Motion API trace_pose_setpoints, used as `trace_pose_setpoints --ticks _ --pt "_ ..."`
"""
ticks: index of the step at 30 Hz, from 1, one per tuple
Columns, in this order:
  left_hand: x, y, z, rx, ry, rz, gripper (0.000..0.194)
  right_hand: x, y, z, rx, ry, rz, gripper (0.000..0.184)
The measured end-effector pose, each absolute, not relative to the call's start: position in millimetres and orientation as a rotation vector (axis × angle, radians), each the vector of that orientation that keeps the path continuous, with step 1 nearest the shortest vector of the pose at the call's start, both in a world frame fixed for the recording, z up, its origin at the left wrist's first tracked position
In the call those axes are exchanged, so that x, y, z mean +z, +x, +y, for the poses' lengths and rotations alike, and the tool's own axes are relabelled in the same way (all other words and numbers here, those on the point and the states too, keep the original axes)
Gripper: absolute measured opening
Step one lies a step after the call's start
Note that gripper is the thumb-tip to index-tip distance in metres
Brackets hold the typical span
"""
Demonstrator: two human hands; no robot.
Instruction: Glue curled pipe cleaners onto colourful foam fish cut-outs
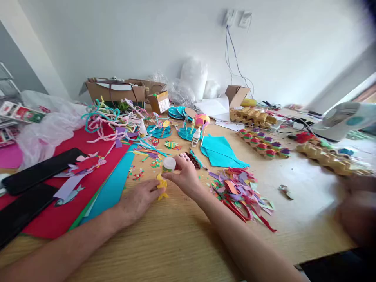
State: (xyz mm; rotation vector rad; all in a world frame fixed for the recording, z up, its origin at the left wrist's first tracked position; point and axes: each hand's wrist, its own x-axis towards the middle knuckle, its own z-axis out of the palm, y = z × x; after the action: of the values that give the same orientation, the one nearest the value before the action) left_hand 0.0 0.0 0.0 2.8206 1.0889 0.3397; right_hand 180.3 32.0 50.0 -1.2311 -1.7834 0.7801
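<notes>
A pale wall [132,39] rises behind a wood-topped bench [164,250] crowded with craft materials. Large red sheets [64,149] cover its left part, with blue sheets [113,188] beside them, nearer the hands. Along the back stands an open cardboard box [116,92]; near the far right is a white ring-shaped device [346,119]. Two black slabs [44,170] lie on the red sheets. A painted egg carton [264,145] sits right of the folded turquoise paper [221,150], and a loose heap of coloured paper scraps [235,188] spreads in front of that paper.

The right hand [186,178] reaches in with its grip closed around a small white-lidded pot [169,165], just above the bench's middle. The left hand [139,197] lies low on the bench, its grip narrow, fingertips on a small yellow cut-out [162,184]; I cannot tell whether they pinch it or only press it. The cut-out lies between the hands, right by the pot.

Beyond them a white glue bottle [196,137] stands upright, with a green-and-yellow striped paper fish [171,145] to its left. Tiny paper bits [157,161] are sprinkled between the fish and the cut-out.
</notes>
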Motion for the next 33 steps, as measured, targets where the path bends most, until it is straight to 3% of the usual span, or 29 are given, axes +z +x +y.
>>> trace_pose_setpoints --ticks 15,33 --pt "-1.0 -3.2 -1.2 0.372 2.768 1.106 0.044 44.2 182.4 32.4 0.838 -1.182 -1.775 0.024" --pt "-1.3 -1.9 -0.3 0.387 2.728 1.118 0.039 45.0 180.8 32.7 0.805 -1.213 -1.783 0.025"
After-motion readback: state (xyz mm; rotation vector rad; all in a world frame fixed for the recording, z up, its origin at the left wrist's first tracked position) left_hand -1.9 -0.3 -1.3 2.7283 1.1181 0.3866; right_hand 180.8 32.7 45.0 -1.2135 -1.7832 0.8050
